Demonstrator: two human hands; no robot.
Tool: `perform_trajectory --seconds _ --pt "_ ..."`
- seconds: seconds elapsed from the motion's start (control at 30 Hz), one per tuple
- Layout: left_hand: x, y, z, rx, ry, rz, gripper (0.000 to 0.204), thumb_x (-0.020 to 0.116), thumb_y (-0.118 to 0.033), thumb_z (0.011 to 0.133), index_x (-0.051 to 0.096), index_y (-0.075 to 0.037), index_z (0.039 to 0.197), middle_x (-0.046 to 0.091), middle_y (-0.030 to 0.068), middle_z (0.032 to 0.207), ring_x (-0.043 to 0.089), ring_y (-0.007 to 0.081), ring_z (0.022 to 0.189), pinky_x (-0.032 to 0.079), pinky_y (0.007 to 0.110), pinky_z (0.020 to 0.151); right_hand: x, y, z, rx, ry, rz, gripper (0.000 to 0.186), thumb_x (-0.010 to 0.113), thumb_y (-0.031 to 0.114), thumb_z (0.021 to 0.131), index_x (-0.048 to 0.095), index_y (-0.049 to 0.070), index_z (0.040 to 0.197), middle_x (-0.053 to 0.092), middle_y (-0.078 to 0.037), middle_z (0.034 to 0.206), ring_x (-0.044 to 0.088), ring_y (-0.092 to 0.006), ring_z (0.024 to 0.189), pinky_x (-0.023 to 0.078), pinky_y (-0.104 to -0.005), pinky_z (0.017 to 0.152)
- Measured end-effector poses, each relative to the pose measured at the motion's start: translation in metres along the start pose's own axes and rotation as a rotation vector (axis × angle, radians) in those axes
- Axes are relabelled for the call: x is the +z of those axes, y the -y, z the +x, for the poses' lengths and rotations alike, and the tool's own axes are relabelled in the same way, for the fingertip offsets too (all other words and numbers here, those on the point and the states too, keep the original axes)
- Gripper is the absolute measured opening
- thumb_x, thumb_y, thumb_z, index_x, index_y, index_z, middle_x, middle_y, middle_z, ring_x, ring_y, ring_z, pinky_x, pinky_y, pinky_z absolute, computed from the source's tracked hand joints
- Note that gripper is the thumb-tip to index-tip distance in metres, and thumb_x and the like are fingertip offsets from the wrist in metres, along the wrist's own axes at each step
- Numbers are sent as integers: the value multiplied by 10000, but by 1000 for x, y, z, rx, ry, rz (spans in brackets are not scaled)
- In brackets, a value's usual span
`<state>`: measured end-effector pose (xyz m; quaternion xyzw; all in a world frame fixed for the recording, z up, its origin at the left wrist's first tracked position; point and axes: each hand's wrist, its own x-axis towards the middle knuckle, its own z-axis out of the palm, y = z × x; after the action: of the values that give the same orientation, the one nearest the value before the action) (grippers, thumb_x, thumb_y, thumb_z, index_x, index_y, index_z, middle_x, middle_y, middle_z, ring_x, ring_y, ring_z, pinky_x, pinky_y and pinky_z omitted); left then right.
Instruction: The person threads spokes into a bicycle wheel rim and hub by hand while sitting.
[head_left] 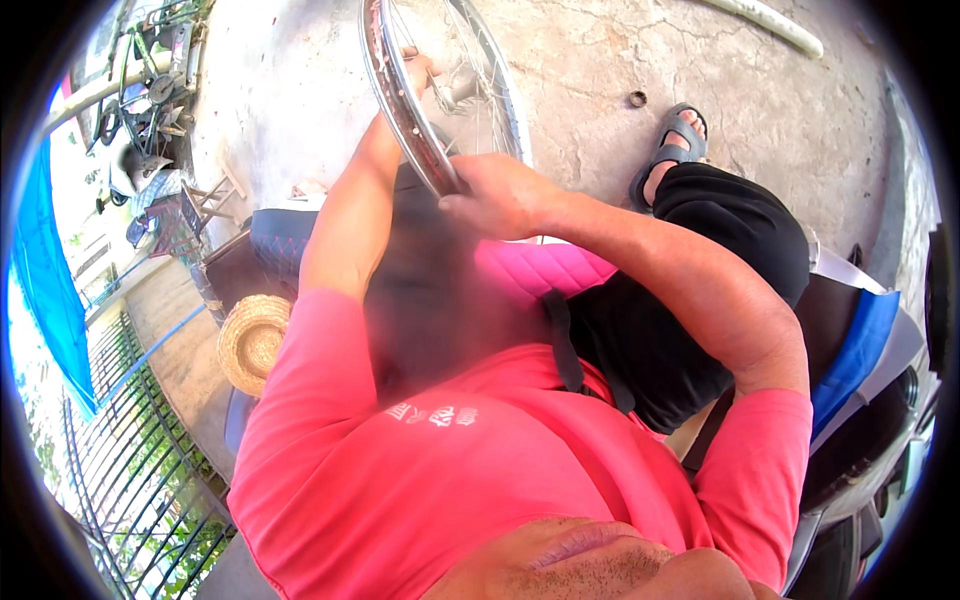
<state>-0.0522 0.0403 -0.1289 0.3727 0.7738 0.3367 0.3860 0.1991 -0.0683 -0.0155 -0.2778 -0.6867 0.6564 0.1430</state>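
Observation:
A spoked wheel rim [433, 165], bare of any tyre and apparently from a bicycle, stands upright before me, tilted and cut off at the top of the head view. My right hand [495, 195] is closed round its near lower edge, thumb on one side and fingers on the other. Further up, my left hand [420, 72] reaches past the rim's left side, its fingers bent in among the spokes [465, 65]. The rim hides part of that hand. Inside the wheel shows a metal hub [460, 95].
A small dark ring [637, 99] lies on the cracked concrete floor [590, 60] near my sandalled foot [680, 140]. A white pipe [770, 25] is at the far right. To the left are a straw hat [254, 343], a small wooden stool [212, 200] and bicycle parts [150, 90].

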Motion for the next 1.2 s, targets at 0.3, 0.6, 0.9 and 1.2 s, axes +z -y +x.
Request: perform_trajectory --seconds 0.3,0.6,0.9,1.2 --pt "-25 -26 -28 41 375 -414 191 642 -98 915 662 10 1072 716 140 928 692 243 791 571 367 722 -20 10 11 47 -76 42 324 669 288 939 643 23 1123 727 -205 976 719 -340 953 551 -441 849" --pt "-42 -48 -97 307 832 389 330 779 -140 839 653 -35 1125 678 75 1121 641 206 1039 513 360 928 -36 14 12 57 -126 52 340 658 291 949 651 19 1152 721 -222 993 708 -368 952 543 -453 859" --pt "-30 1 -134 128 842 209 379 839 -117 769 689 -43 1110 735 83 1041 689 174 1001 564 356 843 -35 12 11 45 -59 11 364 639 301 951 641 -9 1143 718 -242 977 711 -379 939 548 -450 836" --pt "-49 -70 -53 100 245 -405 448 519 -342 1058 635 21 1292 709 170 1194 686 295 1123 547 433 964 -20 14 19 50 -31 30 297 675 285 946 646 -8 979 688 -241 869 681 -436 891 520 -502 798"
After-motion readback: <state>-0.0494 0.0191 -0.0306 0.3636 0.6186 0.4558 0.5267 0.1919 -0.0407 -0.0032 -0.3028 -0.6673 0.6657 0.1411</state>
